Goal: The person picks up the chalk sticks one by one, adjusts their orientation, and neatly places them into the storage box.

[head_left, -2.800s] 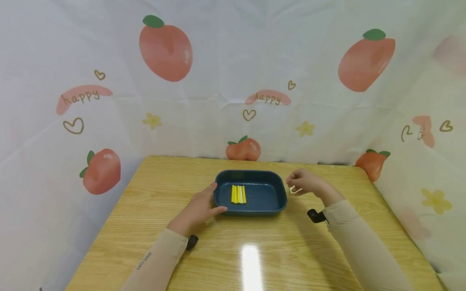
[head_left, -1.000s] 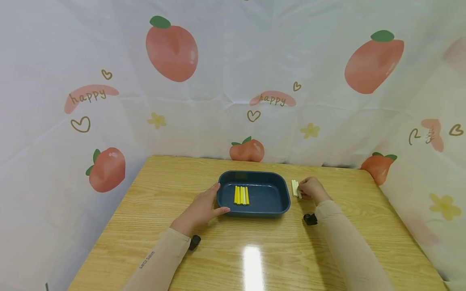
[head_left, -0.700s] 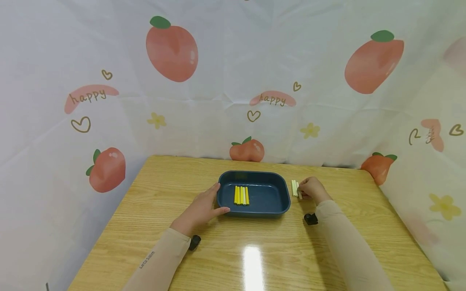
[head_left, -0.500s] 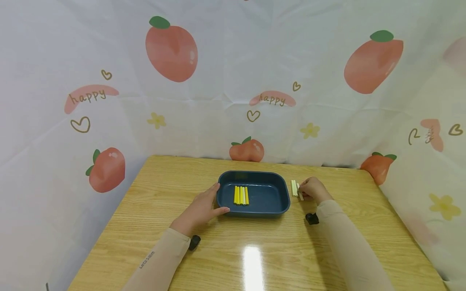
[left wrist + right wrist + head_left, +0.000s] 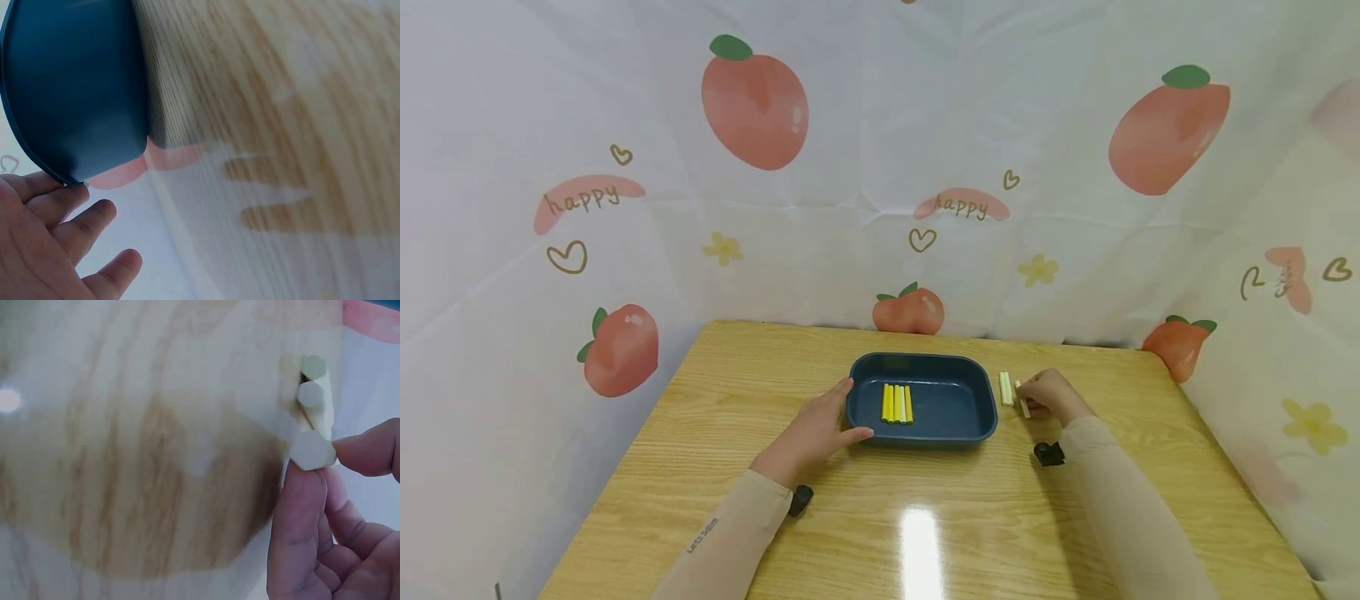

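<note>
Pale hexagonal stick [image 5: 312,450], right of lower centre in the head view: your right hand [image 5: 1054,394] pinches it between thumb and fingers. Hold it level, since a tilt would probably nudge the two pale sticks [image 5: 1006,389] just to its left; whether it touches the table [image 5: 977,517] is unclear. Your left hand [image 5: 808,437], fingers extended, touches the left end of the blue tray [image 5: 951,408] at lower centre; light pressure should steady it without disturbing the row of yellow sticks [image 5: 897,404] inside.

Narrow gap, tray [image 5: 946,405] to pale sticks [image 5: 1006,389]
</note>
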`<state>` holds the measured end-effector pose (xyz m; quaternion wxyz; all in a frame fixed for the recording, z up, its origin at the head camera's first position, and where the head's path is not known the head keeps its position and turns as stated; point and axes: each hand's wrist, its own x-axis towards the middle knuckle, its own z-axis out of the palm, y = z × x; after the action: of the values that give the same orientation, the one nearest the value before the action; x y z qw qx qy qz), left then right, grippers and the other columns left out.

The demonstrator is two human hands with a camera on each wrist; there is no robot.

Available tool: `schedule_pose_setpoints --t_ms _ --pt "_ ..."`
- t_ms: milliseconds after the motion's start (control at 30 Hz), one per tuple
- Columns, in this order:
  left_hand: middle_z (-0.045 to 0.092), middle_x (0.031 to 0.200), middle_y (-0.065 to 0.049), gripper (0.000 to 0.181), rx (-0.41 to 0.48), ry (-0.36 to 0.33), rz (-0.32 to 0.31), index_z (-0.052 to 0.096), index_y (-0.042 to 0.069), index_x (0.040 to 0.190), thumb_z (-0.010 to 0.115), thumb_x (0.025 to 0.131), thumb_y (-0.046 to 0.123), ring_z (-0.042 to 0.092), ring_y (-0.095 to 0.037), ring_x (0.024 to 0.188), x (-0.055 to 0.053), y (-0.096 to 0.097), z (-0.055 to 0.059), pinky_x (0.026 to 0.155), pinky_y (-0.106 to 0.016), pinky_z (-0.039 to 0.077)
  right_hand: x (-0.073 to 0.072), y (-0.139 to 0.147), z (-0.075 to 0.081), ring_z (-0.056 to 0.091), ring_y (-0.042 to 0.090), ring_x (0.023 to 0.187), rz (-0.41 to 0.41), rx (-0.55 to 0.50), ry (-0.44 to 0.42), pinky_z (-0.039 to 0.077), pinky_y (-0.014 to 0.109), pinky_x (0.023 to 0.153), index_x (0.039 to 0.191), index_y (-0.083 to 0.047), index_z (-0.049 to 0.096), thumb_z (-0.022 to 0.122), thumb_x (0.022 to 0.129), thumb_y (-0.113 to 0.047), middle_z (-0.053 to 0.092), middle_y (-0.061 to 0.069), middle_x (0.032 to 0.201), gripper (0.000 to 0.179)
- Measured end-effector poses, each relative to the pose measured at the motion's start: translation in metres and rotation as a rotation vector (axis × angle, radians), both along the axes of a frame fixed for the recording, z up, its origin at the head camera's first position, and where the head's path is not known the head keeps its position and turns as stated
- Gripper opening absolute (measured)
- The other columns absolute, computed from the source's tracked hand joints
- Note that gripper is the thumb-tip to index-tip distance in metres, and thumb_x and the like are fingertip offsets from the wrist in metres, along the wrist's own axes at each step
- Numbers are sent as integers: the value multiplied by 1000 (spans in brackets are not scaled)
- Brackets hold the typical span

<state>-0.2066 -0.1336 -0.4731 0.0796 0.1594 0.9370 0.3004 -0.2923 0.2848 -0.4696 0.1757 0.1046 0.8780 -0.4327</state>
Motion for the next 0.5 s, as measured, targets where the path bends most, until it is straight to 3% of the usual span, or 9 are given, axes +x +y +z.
schedule_pose_setpoints --t_ms 67,133,267,333,500 --pt "23 164 -11 102 0 0 -2 18 9 161 67 88 61 27 -34 149 0 0 -1 118 -51 28 3 1 2 47 13 58 12 -18 0 52 28 59 61 -13 43 58 92 -7 43 -2 57 35" --pt "22 165 -10 102 1 -4 4 18 9 161 67 88 60 26 -34 149 0 1 0 118 -51 28 3 2 4 47 14 61 22 -34 -2 52 28 61 66 -10 49 56 92 -6 44 -1 61 27" --pt "22 165 -9 101 4 -12 17 18 10 161 69 88 58 26 -35 149 1 1 0 118 -52 28 5 4 10 51 16 68 32 -64 0 55 31 66 87 2 60 54 93 -6 52 3 76 12" --pt "22 165 -9 101 6 -13 20 19 10 161 70 88 57 26 -34 149 1 1 0 118 -51 28 6 4 13 55 17 72 30 -72 2 56 31 68 98 5 61 54 94 -7 56 6 85 14" --pt "23 165 -10 100 9 -5 18 19 9 161 70 89 55 26 -34 149 0 2 -1 118 -51 28 9 6 23 57 18 78 56 -138 3 57 30 71 103 5 57 53 96 -8 56 9 94 15"
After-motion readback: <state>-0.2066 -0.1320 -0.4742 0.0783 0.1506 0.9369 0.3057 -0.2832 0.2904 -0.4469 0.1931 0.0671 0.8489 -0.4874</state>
